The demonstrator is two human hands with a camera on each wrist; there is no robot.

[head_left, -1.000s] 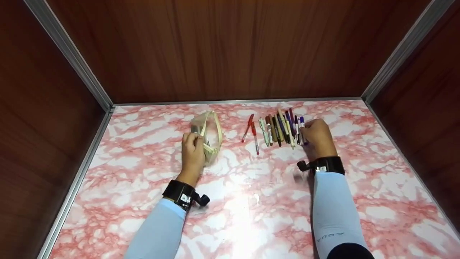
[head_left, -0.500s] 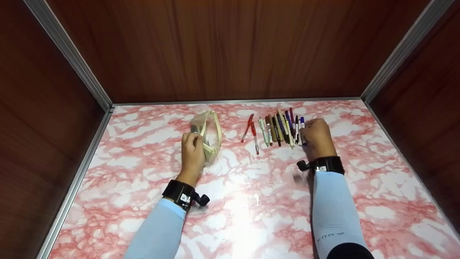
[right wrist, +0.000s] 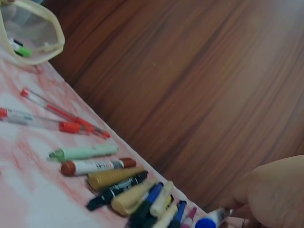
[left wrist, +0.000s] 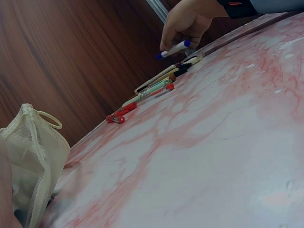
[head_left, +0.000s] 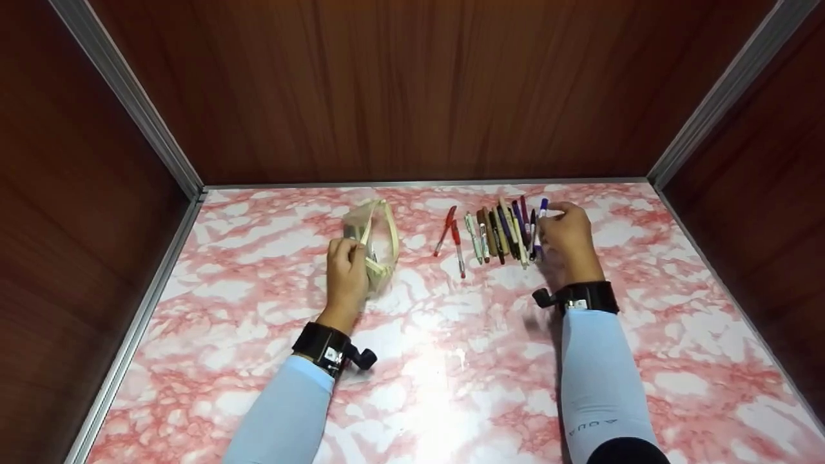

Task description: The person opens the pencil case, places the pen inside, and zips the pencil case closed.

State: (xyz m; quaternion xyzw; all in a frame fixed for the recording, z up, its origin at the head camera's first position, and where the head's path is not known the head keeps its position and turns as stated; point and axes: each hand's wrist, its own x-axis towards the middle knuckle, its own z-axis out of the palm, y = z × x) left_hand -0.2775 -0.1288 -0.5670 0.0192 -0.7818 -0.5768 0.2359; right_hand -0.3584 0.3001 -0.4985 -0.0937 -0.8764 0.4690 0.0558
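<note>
Well right of the mesh pouch (left wrist: 47, 156), a blue-ended white marker (left wrist: 175, 50) is pinched now by the right hand's (head_left: 568, 232) fingers! The pouch itself is gripped by the left hand (head_left: 346, 267).

Behind the right hand (head_left: 567, 233), toward the elbow, the pale blue sleeve (head_left: 599, 367) reads "AQUA". Left of that hand, the brown-capped marker (right wrist: 97, 166) and black marker (right wrist: 117, 191) bear print too small to read.
</note>
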